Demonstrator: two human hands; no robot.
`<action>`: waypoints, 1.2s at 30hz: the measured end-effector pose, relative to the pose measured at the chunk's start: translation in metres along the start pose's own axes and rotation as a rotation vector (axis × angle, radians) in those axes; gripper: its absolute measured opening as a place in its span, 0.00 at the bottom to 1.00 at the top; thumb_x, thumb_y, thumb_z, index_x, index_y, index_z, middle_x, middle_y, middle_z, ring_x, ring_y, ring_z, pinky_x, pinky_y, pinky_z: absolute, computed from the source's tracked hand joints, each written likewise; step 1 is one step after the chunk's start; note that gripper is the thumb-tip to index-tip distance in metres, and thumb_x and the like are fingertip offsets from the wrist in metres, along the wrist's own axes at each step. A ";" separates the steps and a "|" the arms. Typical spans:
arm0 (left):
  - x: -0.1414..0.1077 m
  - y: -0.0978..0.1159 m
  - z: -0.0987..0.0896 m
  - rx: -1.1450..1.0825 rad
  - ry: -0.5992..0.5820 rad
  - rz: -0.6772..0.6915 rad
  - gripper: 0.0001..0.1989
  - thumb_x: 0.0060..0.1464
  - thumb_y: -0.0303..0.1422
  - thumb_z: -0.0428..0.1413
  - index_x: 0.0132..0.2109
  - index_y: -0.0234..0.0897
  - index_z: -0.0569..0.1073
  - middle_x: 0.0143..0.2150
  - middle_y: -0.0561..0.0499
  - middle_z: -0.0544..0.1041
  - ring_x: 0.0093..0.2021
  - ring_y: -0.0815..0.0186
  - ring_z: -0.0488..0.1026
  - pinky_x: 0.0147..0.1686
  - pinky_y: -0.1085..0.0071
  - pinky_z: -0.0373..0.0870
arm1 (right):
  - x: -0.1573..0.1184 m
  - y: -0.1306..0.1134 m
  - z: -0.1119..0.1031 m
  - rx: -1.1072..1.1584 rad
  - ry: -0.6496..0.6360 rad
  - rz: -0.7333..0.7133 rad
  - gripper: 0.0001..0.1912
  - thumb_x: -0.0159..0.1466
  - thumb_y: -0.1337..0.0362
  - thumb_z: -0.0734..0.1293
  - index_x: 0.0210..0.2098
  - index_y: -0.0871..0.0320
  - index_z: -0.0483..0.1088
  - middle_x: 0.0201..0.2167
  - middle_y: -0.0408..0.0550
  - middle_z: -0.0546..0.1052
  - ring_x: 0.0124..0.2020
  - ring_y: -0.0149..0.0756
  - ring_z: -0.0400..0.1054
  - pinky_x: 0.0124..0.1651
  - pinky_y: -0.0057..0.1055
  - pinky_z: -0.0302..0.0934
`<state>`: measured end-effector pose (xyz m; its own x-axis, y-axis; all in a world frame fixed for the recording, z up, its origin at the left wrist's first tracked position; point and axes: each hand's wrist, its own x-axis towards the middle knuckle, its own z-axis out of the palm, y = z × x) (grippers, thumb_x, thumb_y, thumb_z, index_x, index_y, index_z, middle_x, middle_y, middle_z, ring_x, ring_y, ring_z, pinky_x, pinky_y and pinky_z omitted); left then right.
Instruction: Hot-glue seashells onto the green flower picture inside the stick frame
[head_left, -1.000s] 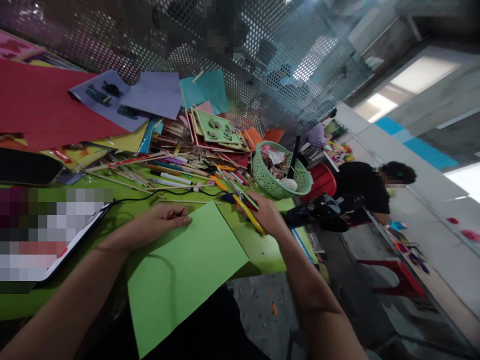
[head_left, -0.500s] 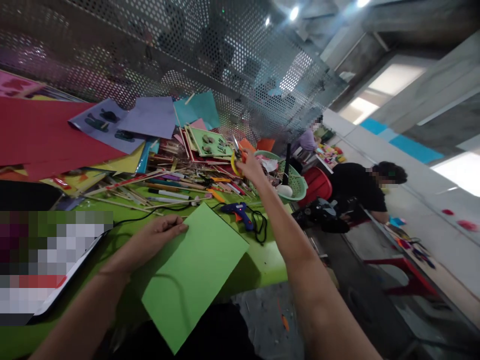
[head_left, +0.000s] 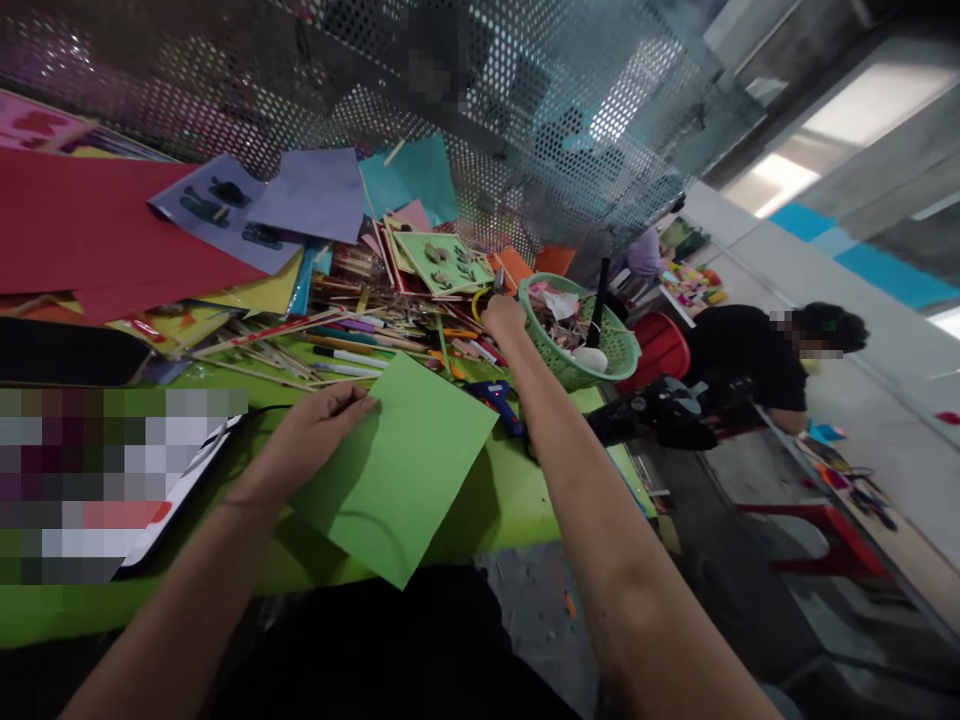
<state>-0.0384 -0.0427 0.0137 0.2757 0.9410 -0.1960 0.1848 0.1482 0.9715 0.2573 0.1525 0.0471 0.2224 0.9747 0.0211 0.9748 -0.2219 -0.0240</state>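
My left hand (head_left: pixel 324 425) pinches the upper left edge of a light green paper sheet (head_left: pixel 409 465), which is held tilted above the green table. My right hand (head_left: pixel 505 316) is stretched far forward to the pile of craft supplies, left of a green plastic basket (head_left: pixel 574 375). Its fingers are closed around the scissors (head_left: pixel 481 304); part of a yellow handle and a short piece of blade show past them. Behind the sheet's right corner lies a blue glue gun (head_left: pixel 498 401), partly covered by my right forearm.
Pens, sticks and pencils (head_left: pixel 352 345) lie heaped behind the sheet. Coloured papers (head_left: pixel 307 195) lean near a perforated metal screen (head_left: pixel 495 130). A device with a blurred screen (head_left: pixel 184 480) lies at left. A red bucket (head_left: pixel 660 355) and a seated person (head_left: pixel 742 355) are to the right.
My right hand has lowered the scissors toward the pile beside the basket, and less of them shows. The green sheet has shifted up and tilted in my left hand. The camera view has turned slightly.
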 end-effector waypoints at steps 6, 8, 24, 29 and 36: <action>0.002 0.000 0.001 0.118 0.034 0.062 0.16 0.59 0.47 0.55 0.32 0.39 0.67 0.25 0.56 0.64 0.23 0.69 0.60 0.21 0.74 0.58 | -0.052 0.013 -0.026 0.143 0.189 -0.171 0.17 0.70 0.63 0.62 0.53 0.62 0.76 0.52 0.61 0.79 0.54 0.52 0.73 0.58 0.44 0.64; 0.004 -0.001 0.002 0.160 0.020 0.087 0.17 0.59 0.47 0.55 0.33 0.38 0.69 0.25 0.56 0.65 0.24 0.69 0.61 0.22 0.74 0.58 | -0.083 0.019 -0.032 0.376 0.141 -0.341 0.15 0.70 0.60 0.63 0.49 0.59 0.78 0.45 0.54 0.82 0.47 0.44 0.75 0.54 0.39 0.65; 0.012 -0.011 0.006 0.233 -0.006 0.276 0.21 0.58 0.47 0.57 0.53 0.40 0.78 0.34 0.49 0.78 0.32 0.63 0.73 0.32 0.69 0.69 | -0.245 0.054 0.035 0.809 -0.171 -0.338 0.11 0.57 0.64 0.68 0.40 0.58 0.71 0.26 0.38 0.68 0.27 0.31 0.60 0.32 0.28 0.52; 0.011 -0.012 0.001 0.161 0.102 0.309 0.19 0.59 0.45 0.58 0.51 0.37 0.78 0.36 0.49 0.78 0.34 0.64 0.72 0.37 0.67 0.70 | -0.273 0.080 0.046 0.482 0.019 -0.176 0.38 0.60 0.62 0.69 0.68 0.57 0.58 0.37 0.48 0.76 0.34 0.41 0.69 0.39 0.36 0.63; 0.015 -0.020 0.002 0.543 0.109 0.384 0.14 0.61 0.44 0.56 0.43 0.41 0.81 0.43 0.47 0.83 0.43 0.56 0.77 0.43 0.62 0.72 | -0.282 0.092 0.054 0.332 0.058 -0.524 0.24 0.65 0.63 0.69 0.60 0.56 0.70 0.56 0.58 0.74 0.58 0.52 0.67 0.60 0.51 0.63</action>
<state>-0.0358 -0.0322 -0.0090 0.3246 0.9261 0.1921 0.5490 -0.3499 0.7591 0.2836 -0.1411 -0.0147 -0.2746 0.9468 0.1681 0.8987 0.3149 -0.3054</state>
